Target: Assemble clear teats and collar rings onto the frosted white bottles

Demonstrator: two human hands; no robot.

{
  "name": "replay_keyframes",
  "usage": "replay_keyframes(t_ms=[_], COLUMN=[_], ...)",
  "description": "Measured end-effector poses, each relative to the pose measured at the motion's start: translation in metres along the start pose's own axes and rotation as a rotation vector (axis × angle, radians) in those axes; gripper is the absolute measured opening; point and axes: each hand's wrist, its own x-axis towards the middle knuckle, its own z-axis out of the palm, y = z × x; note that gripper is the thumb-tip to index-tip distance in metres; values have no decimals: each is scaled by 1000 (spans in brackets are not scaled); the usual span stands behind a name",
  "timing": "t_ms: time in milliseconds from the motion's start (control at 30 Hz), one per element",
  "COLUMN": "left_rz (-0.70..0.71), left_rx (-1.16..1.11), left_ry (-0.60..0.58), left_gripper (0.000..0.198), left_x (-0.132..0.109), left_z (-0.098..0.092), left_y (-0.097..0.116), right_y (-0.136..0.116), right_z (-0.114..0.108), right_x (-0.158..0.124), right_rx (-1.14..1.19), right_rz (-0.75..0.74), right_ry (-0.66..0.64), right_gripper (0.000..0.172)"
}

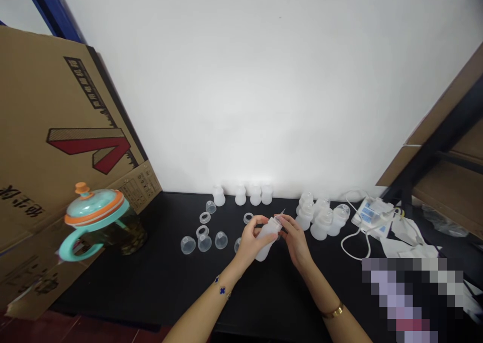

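Note:
My left hand point(252, 241) is wrapped round a frosted white baby bottle point(266, 241), which leans with its neck up to the right. At the bottle's mouth, the fingers of my right hand point(296, 237) pinch a small clear piece with a thin pointed tip point(282, 213); its exact kind is hard to make out. Near my left hand lie a white collar ring point(248, 218) and a clear dome cap point(237, 245), partly hidden. Further left are more clear caps point(221, 240) and collar rings point(203, 231).
Several uncapped bottles point(240, 195) line the wall. Several capped bottles point(321, 224) stand at right, beside a white cable point(345, 247) and a white box point(372, 215). A teal-handled jug point(94, 209) and large carton point(75, 121) occupy the left of the black table point(166, 282).

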Motion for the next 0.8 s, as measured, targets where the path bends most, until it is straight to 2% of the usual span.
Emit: replay_keyframes(t_ms=[800], left_rz=[3], left_rx=[15], left_ry=[-16], left_gripper=[51], left_x=[0], left_z=[-1], left_y=[-2], right_y=[-1], right_z=[1], right_x=[-1], right_rx=[5], right_rz=[18], right_ry=[11], right_gripper=[27])
